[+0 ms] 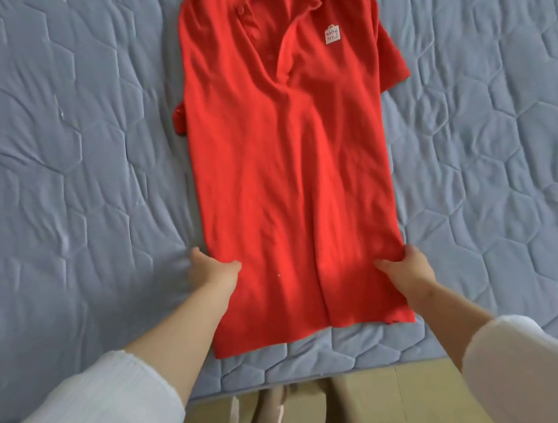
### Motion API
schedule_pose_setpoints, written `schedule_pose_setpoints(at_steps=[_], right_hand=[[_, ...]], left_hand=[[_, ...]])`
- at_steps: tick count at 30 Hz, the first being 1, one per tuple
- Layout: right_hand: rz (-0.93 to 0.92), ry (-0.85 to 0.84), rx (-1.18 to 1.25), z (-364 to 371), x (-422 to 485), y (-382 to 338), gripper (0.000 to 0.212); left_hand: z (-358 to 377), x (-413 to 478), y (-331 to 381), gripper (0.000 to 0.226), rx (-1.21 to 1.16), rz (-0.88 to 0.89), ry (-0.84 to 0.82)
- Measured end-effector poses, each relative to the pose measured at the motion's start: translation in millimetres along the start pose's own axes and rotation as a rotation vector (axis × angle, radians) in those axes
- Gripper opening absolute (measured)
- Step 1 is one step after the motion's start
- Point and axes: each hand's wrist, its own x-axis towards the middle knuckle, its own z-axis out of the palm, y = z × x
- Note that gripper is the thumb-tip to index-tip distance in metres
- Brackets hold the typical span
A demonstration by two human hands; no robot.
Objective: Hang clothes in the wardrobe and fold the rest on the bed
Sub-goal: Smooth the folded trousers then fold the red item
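Note:
A red polo shirt lies face up and lengthwise on the bed, collar at the far end, hem near the front edge. A small white logo patch sits on its chest. Its left sleeve is tucked under, with only a tip showing; the right sleeve lies spread out. My left hand grips the shirt's left side edge near the hem, thumb on top of the cloth. My right hand pinches the right side edge at about the same height, thumb on top.
The bed is covered by a blue-grey quilted spread with a hexagon pattern. Its front edge runs just beyond my legs, with a tan floor below. Open bedspread lies on both sides of the shirt.

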Motion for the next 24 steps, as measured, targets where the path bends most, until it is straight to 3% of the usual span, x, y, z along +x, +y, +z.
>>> schedule_pose_setpoints(at_steps=[2, 6, 12, 17, 24], right_hand=[[-0.014, -0.015, 0.037, 4, 1, 7, 0.039], [0.004, 0.045, 0.094, -2, -1, 17, 0.032], [0.0, 0.148, 0.061, -38, -2, 26, 0.036], [-0.023, 0.121, -0.033, -63, -3, 36, 0.016], [0.077, 0.074, 0.137, -68, 1, 48, 0.025]], left_hand=[[5, -2, -14, 0.075, -0.084, -0.05, -0.088], [1, -11, -30, 0.047, -0.028, -0.029, -0.23], [-16, -10, -39, 0.039, -0.052, 0.023, -0.151], [-18, -12, -49, 0.026, -0.017, -0.018, -0.11], [-12, -17, -59, 0.041, 0.077, -0.085, -0.085]])
